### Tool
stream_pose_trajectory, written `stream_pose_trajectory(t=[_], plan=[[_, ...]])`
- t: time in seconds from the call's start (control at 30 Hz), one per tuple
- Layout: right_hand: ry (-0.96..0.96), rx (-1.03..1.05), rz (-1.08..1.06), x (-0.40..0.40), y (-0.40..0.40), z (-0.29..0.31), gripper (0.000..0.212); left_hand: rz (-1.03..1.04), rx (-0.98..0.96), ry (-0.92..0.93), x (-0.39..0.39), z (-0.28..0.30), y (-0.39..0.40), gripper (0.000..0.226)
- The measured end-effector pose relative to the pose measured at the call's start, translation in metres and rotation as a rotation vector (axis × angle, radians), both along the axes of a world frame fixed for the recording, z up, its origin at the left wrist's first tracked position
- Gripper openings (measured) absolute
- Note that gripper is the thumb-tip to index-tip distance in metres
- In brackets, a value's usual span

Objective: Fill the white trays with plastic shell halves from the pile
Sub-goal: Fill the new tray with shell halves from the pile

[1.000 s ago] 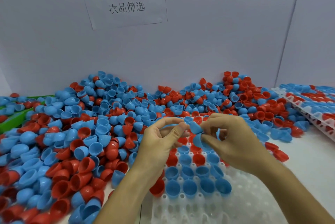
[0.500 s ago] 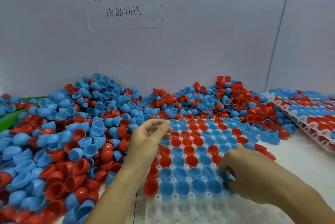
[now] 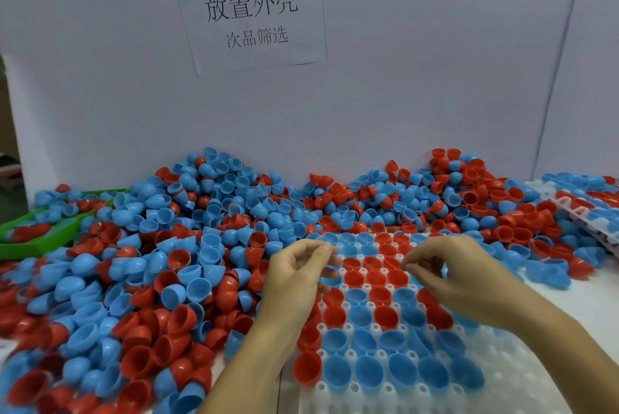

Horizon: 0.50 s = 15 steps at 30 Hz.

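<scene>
Left hand [image 3: 294, 276] pinches blue shell halves [image 3: 330, 274] over the white tray [image 3: 522, 390]; right hand [image 3: 449, 274] has fingertips drawn together — whether it holds anything, I cannot tell. The pile [image 3: 140, 266] crowds the tray's left and far edges. Shells look light, thin, slippery — best pinched at the rim.

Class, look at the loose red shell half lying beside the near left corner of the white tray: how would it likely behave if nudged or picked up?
The red shell half is a thin, hollow cup, so probably very light. Its rounded outside suggests it would rock or roll when nudged. The glossy plastic may slip in fingers.
</scene>
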State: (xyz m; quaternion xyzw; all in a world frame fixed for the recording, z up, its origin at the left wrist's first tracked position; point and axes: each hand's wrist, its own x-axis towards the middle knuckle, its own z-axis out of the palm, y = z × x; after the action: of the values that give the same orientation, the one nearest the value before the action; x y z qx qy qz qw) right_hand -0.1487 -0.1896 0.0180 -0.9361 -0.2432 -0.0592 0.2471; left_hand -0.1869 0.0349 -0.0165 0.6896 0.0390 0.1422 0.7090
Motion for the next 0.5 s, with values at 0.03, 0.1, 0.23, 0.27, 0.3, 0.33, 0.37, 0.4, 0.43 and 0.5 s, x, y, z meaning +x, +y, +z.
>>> stream_pose_trajectory(t=[0.03, 0.1, 0.23, 0.27, 0.3, 0.33, 0.37, 0.4, 0.43, 0.5], plan=[[-0.034, -0.005, -0.001, 0.0, 0.001, -0.008, 0.016, 0.002, 0.028, -0.009, 0.0, 0.0, 0.0, 0.016], [-0.079, -0.01, 0.005, -0.001, -0.001, -0.021, 0.017, 0.018, 0.117, -0.039, -0.001, 0.001, 0.001, 0.023], [-0.177, 0.055, -0.019, -0.008, -0.011, -0.025, 0.02, 0.094, 0.533, -0.195, -0.005, 0.002, 0.002, 0.035], [-0.192, 0.07, -0.022, -0.008, -0.011, -0.024, 0.02, 0.108, 0.624, -0.218, -0.007, 0.004, 0.002, 0.039], [-0.198, 0.08, -0.022, -0.01, -0.011, -0.023, 0.02, 0.12, 0.682, -0.232, -0.008, 0.006, 0.002, 0.044], [-0.202, 0.086, -0.019, -0.011, -0.01, -0.023, 0.021, 0.133, 0.714, -0.237, -0.009, 0.009, 0.003, 0.049], [-0.202, 0.09, -0.015, -0.011, -0.01, -0.024, 0.022, 0.148, 0.729, -0.232, -0.009, 0.013, 0.005, 0.054], [-0.205, 0.091, -0.015, -0.01, -0.01, -0.025, 0.023, 0.165, 0.746, -0.218, -0.009, 0.017, 0.008, 0.057], [-0.213, 0.093, -0.017, -0.009, -0.012, -0.027, 0.024, 0.18, 0.771, -0.204, -0.009, 0.022, 0.012, 0.059], [-0.238, 0.102, -0.013, -0.004, -0.015, -0.032, 0.029, 0.208, 0.829, -0.179, -0.01, 0.035, 0.022, 0.058]])
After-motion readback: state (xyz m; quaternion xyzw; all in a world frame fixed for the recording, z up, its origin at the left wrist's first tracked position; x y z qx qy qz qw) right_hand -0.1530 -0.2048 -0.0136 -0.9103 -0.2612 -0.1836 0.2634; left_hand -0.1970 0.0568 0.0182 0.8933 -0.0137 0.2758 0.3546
